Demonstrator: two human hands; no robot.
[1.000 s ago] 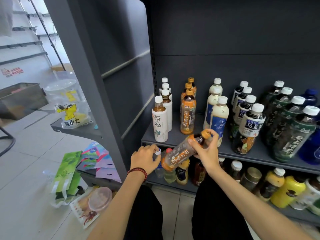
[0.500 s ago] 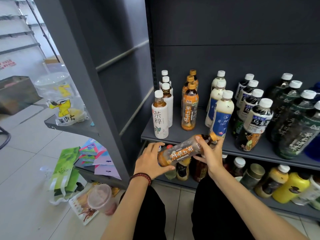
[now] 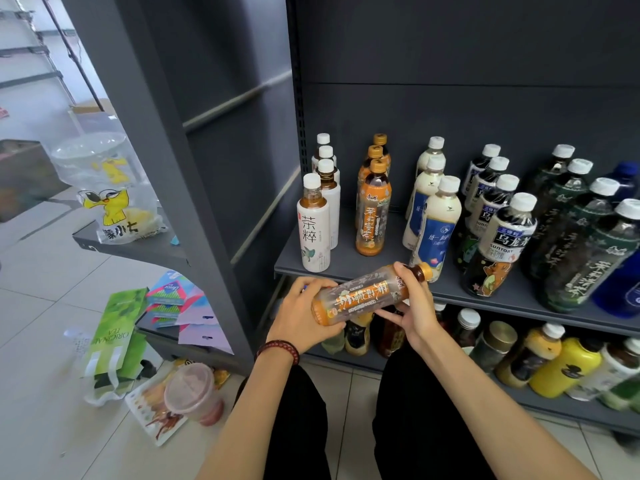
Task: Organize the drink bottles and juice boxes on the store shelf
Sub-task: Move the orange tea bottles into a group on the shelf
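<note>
An orange-labelled tea bottle (image 3: 367,295) lies almost level in front of the grey shelf (image 3: 349,263), its gold cap pointing right. My left hand (image 3: 304,315) grips its base and my right hand (image 3: 412,306) grips its neck end. On the shelf stand rows of white-labelled tea bottles (image 3: 313,225), matching orange tea bottles (image 3: 373,211), milky bottles with blue labels (image 3: 434,223), dark oolong bottles (image 3: 498,237) and green-labelled tea bottles (image 3: 588,244).
A lower shelf (image 3: 554,410) holds yellow and dark bottles. The shelf's grey side panel (image 3: 207,168) rises at left. On the floor lie a green tea bag (image 3: 114,341), a snack packet and a plastic cup (image 3: 192,393). A duck-printed bag (image 3: 110,202) sits on a side ledge.
My left hand came up from the lower shelf and took hold of the bottle's base. The bottle tipped from steeply slanted to nearly level.
</note>
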